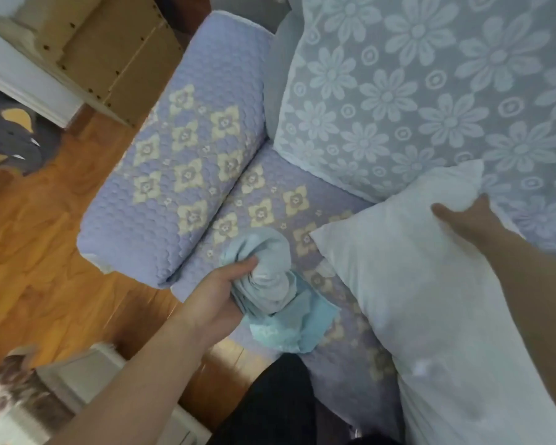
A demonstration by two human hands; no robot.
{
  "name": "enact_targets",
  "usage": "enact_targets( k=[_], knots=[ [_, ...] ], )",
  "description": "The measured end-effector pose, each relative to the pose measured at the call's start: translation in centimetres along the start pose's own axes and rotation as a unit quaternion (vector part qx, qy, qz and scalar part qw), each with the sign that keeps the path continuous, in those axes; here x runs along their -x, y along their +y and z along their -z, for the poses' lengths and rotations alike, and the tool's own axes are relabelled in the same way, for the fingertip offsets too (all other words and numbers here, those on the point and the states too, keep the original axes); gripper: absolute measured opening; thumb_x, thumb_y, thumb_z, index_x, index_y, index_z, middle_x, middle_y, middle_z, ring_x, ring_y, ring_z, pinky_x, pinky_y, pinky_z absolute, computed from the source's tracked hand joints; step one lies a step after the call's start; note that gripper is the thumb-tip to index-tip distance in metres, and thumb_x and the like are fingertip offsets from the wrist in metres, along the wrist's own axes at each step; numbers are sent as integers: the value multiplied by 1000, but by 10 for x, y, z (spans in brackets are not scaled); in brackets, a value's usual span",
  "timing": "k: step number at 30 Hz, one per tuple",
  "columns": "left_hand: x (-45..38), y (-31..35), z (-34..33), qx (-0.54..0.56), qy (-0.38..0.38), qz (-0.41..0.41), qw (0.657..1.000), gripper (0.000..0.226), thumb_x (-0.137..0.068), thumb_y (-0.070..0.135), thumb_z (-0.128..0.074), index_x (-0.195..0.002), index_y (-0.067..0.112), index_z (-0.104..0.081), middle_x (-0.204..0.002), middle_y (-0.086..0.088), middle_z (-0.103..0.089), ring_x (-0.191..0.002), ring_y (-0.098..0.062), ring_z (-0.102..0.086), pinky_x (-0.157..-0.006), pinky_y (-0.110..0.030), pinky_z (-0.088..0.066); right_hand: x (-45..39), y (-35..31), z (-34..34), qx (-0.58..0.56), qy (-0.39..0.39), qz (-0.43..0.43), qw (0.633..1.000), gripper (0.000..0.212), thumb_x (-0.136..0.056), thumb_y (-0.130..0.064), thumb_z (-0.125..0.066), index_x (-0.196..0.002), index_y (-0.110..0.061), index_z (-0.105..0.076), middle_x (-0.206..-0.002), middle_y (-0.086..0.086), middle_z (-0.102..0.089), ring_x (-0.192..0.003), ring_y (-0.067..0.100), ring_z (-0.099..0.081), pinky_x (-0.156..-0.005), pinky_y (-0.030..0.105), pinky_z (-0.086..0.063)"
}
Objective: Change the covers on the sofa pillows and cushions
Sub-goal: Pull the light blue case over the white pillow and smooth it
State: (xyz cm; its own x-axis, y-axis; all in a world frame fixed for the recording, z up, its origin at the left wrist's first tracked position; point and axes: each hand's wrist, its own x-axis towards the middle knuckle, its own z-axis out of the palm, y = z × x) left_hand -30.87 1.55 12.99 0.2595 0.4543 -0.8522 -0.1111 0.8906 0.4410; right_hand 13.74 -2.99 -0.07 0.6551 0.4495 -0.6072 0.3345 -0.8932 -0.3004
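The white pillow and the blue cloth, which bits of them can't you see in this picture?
Head view only:
- White pillow: its lower end is cut off by the bottom edge; the right hand gripping its top corner and that forearm cover part.
- Light blue cover: bunched in the left hand, so its shape and opening are hidden in its own folds.
- Right hand's fingertips: buried in the pillow.

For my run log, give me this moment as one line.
left hand: grips bunched cover | right hand: grips bare pillow corner | pillow on sofa seat
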Motion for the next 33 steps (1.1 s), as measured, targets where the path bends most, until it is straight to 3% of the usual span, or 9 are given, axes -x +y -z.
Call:
enact_targets(
  k=[8,13,17,19,21,23,27,31,33],
  knots=[
    [24,3,-48,-81,25,-70,994,36,-105,28,-51,-135,10,-60,-127,-13,-70,-119,-26,-67,-112,-49,-44,193,26,-27,-5,54,231,971,64,-93,-65,-43,-141,-24,-52,-118,11,-68,-103,35,-64,-89,48,-49],
    [84,-27,-94,-227,-16,-121,966,24,-102,24,-60,-119,13,-71,-114,-7,-76,-107,-23,-72,-100,-44,-52,299,37,-24,92,167,372,909,66,-72,-18,-72,-136,-22,-57,-73,2,-59,-54,29,-54,-50,36,-44],
    [140,-66,-101,-344,-57,-151,925,31,-95,29,-69,-116,6,-68,-109,-14,-75,-102,-32,-72,-92,-53,-56,338,49,-14,133,221,423,869,68,-52,-3,-81,-118,-18,-72,-63,-2,-50,-50,23,-47,-55,30,-24],
    [155,-82,-90,-385,-75,-163,905,23,-79,23,-73,-86,4,-63,-83,-17,-67,-76,-36,-66,-70,-55,-54,351,62,-12,143,218,437,861,64,-51,-2,-80,-113,-18,-72,-64,-3,-50,-52,23,-48,-56,30,-25],
    [171,-95,-85,-402,-86,-164,897,25,-64,9,-61,-58,18,-38,-56,2,-40,-52,-14,-37,-52,-37,-32,363,77,-9,153,220,439,858,63,-49,-1,-78,-109,-18,-73,-64,-2,-51,-52,22,-49,-56,31,-29],
    [184,-101,-82,-456,-110,-196,861,22,-61,5,-53,-59,18,-35,-56,8,-38,-54,-13,-32,-53,-35,-26,375,90,-5,159,219,433,860,62,-46,0,-79,-105,-19,-74,-65,-2,-51,-52,22,-50,-56,31,-32],
    [206,-106,-82,-540,-133,-274,784,31,-80,1,-47,-96,10,-72,-94,-7,-74,-88,-24,-69,-77,-45,-57,392,112,-4,180,210,453,848,65,-46,-3,-79,-108,-23,-73,-67,-4,-50,-55,19,-50,-58,30,-34],
    [212,-107,-85,-540,-107,-329,767,21,-86,-5,-55,-95,4,-73,-92,-12,-75,-88,-31,-70,-76,-48,-58,407,123,-4,205,188,461,843,71,-39,-6,-78,-107,-26,-68,-69,-5,-47,-56,18,-48,-59,30,-36],
    [209,-114,-88,-608,-116,-315,719,13,-80,4,-58,-81,8,-71,-79,-4,-72,-77,-27,-68,-70,-47,-56,412,123,-6,215,179,467,839,54,-39,-5,-76,-89,-24,-66,-68,-3,-46,-57,20,-48,-59,32,-37]
  ],
)
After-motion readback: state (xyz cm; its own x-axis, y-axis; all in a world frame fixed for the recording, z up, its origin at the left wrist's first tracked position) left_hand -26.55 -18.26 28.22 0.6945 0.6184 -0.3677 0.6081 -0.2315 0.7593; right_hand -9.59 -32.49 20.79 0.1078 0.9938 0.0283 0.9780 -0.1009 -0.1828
